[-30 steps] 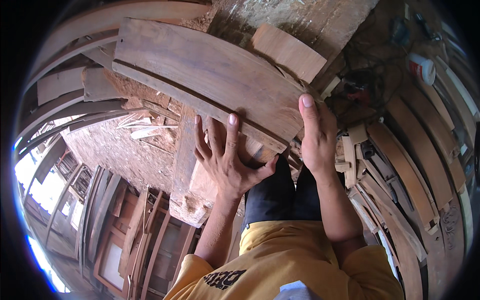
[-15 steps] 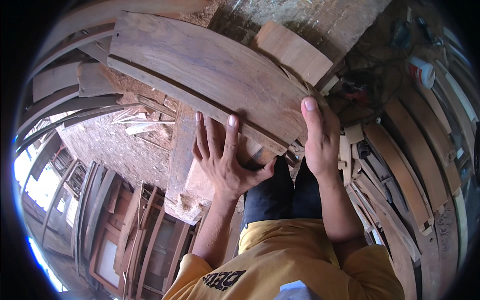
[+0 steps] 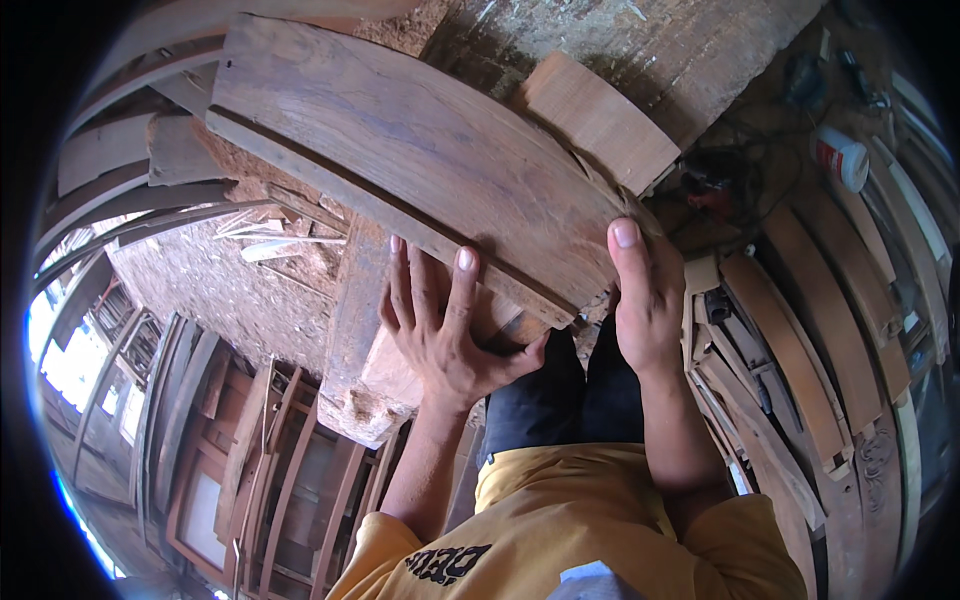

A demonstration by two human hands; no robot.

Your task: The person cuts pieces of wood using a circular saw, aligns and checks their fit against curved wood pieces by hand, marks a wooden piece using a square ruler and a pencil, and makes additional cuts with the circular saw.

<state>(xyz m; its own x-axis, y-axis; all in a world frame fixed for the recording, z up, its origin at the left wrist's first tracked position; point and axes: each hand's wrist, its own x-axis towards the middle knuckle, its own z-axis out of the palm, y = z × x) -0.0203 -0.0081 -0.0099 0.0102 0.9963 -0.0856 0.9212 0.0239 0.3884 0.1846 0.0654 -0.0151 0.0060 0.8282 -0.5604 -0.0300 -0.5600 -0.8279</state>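
A long brown wooden board (image 3: 400,150) lies slantwise in front of me, its far edge curved. A dark groove runs near its straight near edge, setting off a narrow strip (image 3: 330,178). My left hand (image 3: 440,335) is open, fingers spread and pointing away from me, the fingertips at the strip's edge. Its thumb reaches right, below the board's corner. My right hand (image 3: 647,305) holds the board's right end, with the thumb up along the end; its other fingers are partly hidden behind. Under the board and my left hand shows a pale wood block (image 3: 392,372).
A smaller curved wood block (image 3: 600,122) sits beyond the board on a worn work surface (image 3: 640,50). Sawdust and shavings (image 3: 270,240) lie left. At right are a white bottle (image 3: 842,158), a dark-and-red power tool (image 3: 712,185) and stacked curved planks (image 3: 785,340). Frames (image 3: 205,490) lean at lower left.
The whole view has turned slightly clockwise. Both hands keep nearly the same places on the board, and nothing has been let go or picked up.
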